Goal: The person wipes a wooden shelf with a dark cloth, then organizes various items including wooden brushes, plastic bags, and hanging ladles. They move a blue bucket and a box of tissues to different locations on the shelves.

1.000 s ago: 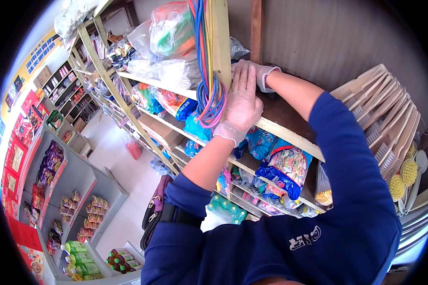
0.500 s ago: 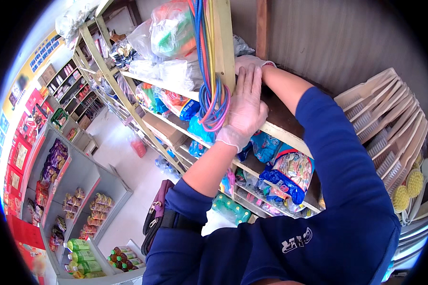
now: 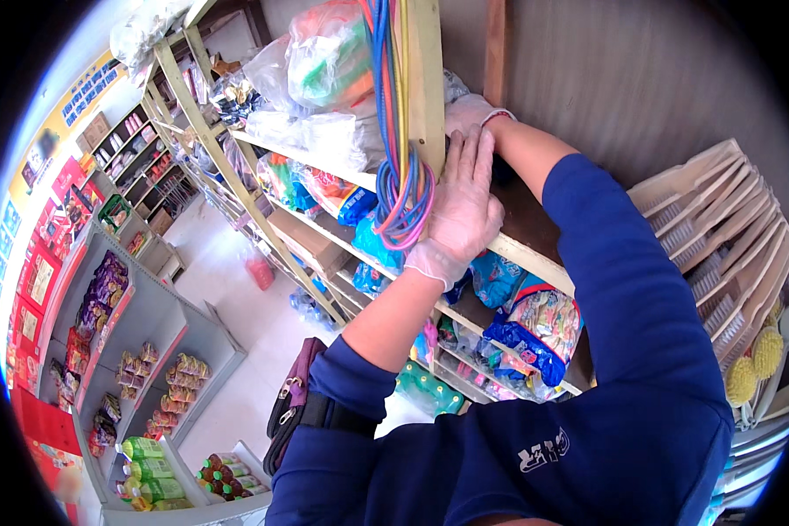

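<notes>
Both my hands wear clear thin gloves and are at the upper shelf, beside a pale wooden post (image 3: pixel 426 83). My left hand (image 3: pixel 466 203) lies with its fingers stretched out, close along the post by the shelf's front edge (image 3: pixel 535 263); nothing shows in it. Behind its fingertips, my right hand (image 3: pixel 472 114) reaches in past the post. Its fingers are hidden there, so what it touches cannot be seen. Looped cords (image 3: pixel 403 197) in blue, pink and yellow hang down the post, just left of my left hand.
Bagged goods (image 3: pixel 329 57) fill the upper shelf on the left. Packets (image 3: pixel 539 324) crowd the lower shelves. Wooden-handled brushes (image 3: pixel 719 245) and yellow scrubbers (image 3: pixel 754 364) hang at the right. A dark bag (image 3: pixel 296 394) is by my left sleeve. Grey display shelves (image 3: pixel 149 351) stand across the aisle.
The view has shifted slightly, so the shelves sit a little farther right in the picture. My hands keep nearly the same place at the post.
</notes>
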Available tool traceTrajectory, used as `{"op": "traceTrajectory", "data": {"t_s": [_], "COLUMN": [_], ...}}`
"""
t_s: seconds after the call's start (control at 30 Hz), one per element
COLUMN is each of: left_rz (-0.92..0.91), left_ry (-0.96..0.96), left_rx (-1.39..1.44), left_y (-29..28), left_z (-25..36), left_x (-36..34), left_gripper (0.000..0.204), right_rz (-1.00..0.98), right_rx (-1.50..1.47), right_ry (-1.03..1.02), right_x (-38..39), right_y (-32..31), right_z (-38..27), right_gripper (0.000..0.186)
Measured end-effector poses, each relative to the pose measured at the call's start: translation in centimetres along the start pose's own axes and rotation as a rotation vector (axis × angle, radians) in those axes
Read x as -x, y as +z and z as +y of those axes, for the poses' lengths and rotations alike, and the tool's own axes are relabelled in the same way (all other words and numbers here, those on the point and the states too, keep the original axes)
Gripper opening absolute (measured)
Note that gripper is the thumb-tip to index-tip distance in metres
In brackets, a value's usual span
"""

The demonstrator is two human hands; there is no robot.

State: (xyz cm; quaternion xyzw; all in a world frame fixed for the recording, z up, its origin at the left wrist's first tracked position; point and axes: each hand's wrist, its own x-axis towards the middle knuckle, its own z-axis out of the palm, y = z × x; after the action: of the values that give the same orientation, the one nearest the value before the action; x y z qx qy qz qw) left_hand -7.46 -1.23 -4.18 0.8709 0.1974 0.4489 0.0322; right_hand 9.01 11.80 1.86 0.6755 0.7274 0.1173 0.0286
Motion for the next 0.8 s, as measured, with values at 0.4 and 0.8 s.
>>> {"op": "traceTrajectory", "data": {"t_s": [0.4,0.8], "left_rz": [0.019,0.068], "left_ry": [-0.016,0.041], "left_rx": [-0.001,0.056], "left_y": [0.1,0.2], "left_z": [-0.2,0.3], "left_x": [-0.3,-0.2], "left_gripper": [0.081,0.079], "right_rz": [-0.004,0.145], "right_rx": [0.13,-0.119], "right_ry": [-0.046,0.229], "right_x": [2.0,-1.1], "right_y": [-1.4,1.1], "right_z": [-0.4,0.5], "right_gripper": [0.042,0.033]}}
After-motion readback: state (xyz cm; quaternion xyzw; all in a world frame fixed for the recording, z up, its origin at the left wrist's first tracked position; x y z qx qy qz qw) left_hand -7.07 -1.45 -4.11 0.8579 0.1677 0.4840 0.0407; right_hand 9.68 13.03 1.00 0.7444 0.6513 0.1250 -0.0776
